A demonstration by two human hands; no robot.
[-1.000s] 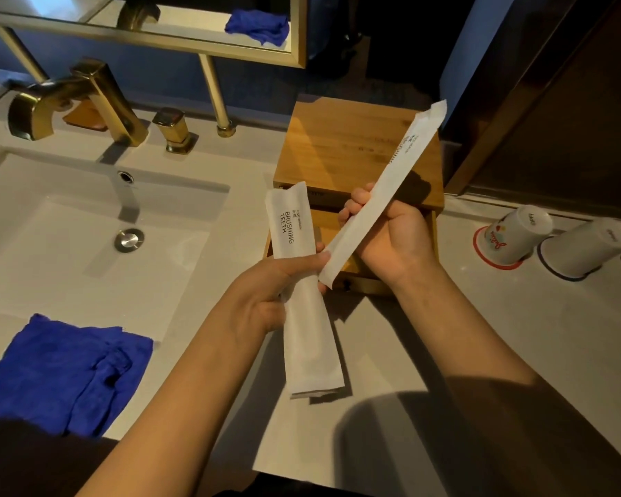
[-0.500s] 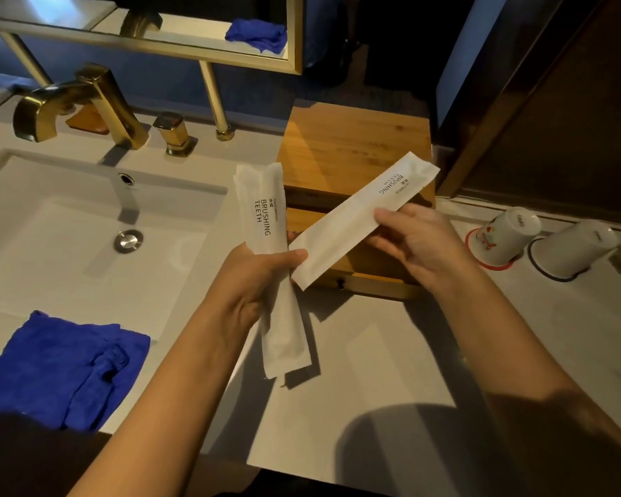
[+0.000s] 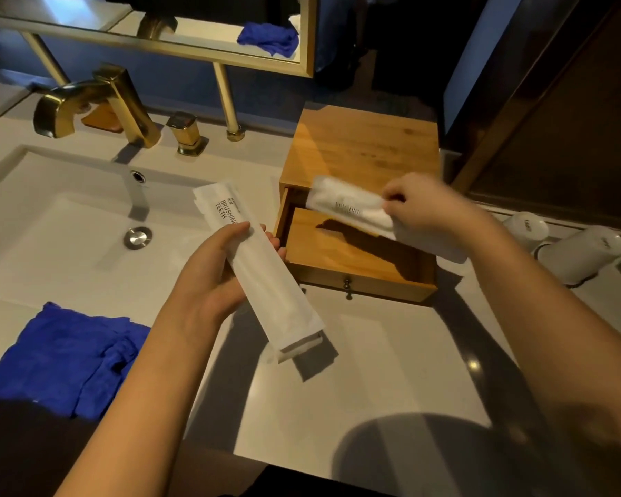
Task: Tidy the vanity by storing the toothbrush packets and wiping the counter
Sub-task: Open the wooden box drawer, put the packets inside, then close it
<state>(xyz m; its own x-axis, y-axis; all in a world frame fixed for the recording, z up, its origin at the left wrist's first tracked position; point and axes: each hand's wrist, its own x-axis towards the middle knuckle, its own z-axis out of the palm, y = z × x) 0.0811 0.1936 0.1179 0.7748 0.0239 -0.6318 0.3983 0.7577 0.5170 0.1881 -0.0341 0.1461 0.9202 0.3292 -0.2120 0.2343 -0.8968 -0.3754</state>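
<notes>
Toothbrush packet [image 3: 255, 270], white, printed "BRUSHING TEETH", held at its middle by left hand [image 3: 212, 281], fingers curled round it, above surface [image 3: 337, 389] just left of wooden box [image 3: 363, 152]. Second packet [image 3: 352, 209], blurred, pinched by right hand [image 3: 427, 213] between thumb and fingers, angled over open drawer [image 3: 359, 256]; drawer bottom bare wood below it. Blue cloth [image 3: 65, 356] crumpled on surface at front edge of sink [image 3: 51, 227]. Gold faucet [image 3: 97, 102] behind sink. Two white cups [image 3: 581, 256] on their sides at right.

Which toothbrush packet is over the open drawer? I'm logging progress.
The right hand's packet, hovering over the wooden drawer; the left hand's "BRUSHING TEETH" packet is beside it.
</notes>
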